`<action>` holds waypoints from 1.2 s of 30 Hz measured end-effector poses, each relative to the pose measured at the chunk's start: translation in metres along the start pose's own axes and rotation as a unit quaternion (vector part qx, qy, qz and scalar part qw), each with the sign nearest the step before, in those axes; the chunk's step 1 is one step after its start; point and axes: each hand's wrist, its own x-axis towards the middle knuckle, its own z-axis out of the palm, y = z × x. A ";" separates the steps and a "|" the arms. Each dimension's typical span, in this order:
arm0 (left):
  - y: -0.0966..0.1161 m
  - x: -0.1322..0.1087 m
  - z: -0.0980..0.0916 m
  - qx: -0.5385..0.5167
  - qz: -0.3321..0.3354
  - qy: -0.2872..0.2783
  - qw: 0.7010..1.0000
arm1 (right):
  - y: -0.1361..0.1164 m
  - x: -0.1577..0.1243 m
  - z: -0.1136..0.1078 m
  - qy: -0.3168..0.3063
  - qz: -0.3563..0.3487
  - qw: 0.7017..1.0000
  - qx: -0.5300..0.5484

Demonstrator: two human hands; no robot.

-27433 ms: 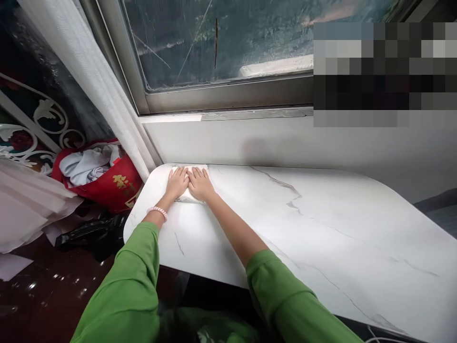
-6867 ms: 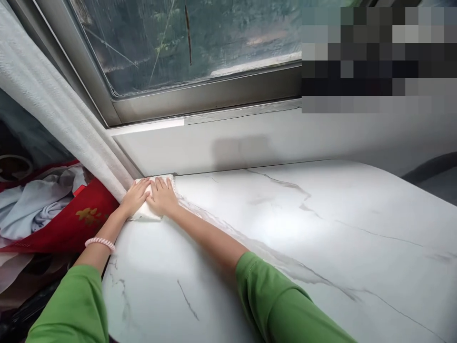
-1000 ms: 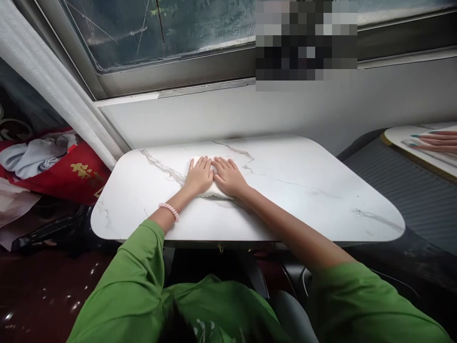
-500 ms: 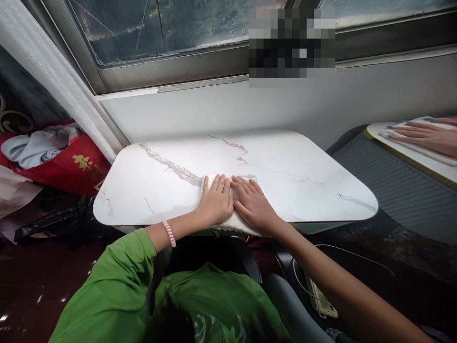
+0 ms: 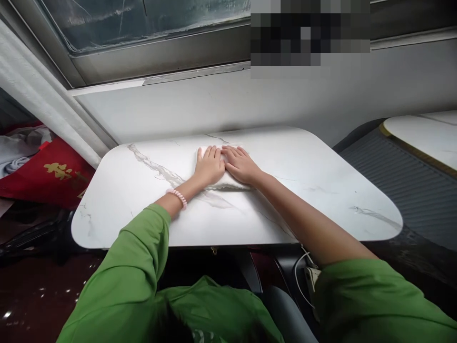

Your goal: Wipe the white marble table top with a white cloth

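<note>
A white cloth (image 5: 230, 182) lies on the white marble-patterned table (image 5: 124, 205), towards its back edge near the middle. My left hand (image 5: 210, 165) rests flat on the cloth's left part, fingers stretched towards the window; a pink coiled band is round that wrist. Beside it, my right hand (image 5: 241, 164) presses flat on the right part, its fingers extended. The two hands nearly touch at the thumbs. Much of the cloth is hidden under them.
At the left stands a red bag (image 5: 67, 174) with pale fabric in it, beside a white curtain (image 5: 46, 81). A window (image 5: 143, 24) is behind the table. Another white table (image 5: 428, 131) shows at the right, with a grey ribbed surface (image 5: 400, 176) between.
Both hands and the cloth have moved forward across the table, away from the front edge. The view has shifted, and another person's hand at the far right is out of sight.
</note>
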 end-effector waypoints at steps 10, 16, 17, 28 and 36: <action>-0.020 0.090 0.009 -0.007 -0.009 0.033 0.999 | 0.052 0.072 0.009 0.056 0.024 0.998 0.010; -0.019 0.093 0.010 0.005 -0.007 0.038 0.999 | 0.055 0.072 0.008 0.047 0.021 0.999 -0.004; -0.017 0.089 0.010 0.006 -0.004 0.034 0.999 | 0.053 0.068 0.007 0.044 0.021 0.999 -0.007; 0.055 -0.014 0.002 -0.021 0.027 0.010 0.999 | 0.034 -0.059 -0.016 0.038 -0.057 0.998 0.006; 0.114 -0.088 -0.005 -0.051 0.077 -0.033 0.995 | 0.011 -0.160 -0.047 0.028 -0.064 0.997 0.015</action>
